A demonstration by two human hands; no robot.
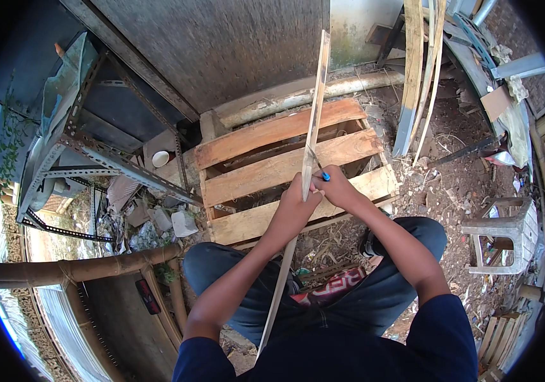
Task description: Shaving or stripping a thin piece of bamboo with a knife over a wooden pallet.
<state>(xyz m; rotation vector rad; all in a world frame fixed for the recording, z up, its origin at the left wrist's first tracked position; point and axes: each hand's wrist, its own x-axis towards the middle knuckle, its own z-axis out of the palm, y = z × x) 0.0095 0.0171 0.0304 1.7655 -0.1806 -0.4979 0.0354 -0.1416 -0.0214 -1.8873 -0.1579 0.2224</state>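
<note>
My left hand (297, 205) is closed around a long, narrow wooden strip (316, 102), which slants from the far middle back past my left thigh. Against the strip's right side, my right hand (339, 191) grips a slim pen-like tool (326, 176) with a bright blue end and a thin dark shaft. Its exact kind is too small to make out. Beyond and beneath both hands lies a slatted wooden pallet (295, 163) on the ground, its broad boards spaced apart.
Tall wooden strips (415, 76) lean at the far right. A pale plastic stool (508, 235) stands on the littered dirt. To the left are a perforated metal frame (120, 167), a white cup (160, 158) and a bamboo rail (94, 267). A red printed bag (336, 288) lies between my legs.
</note>
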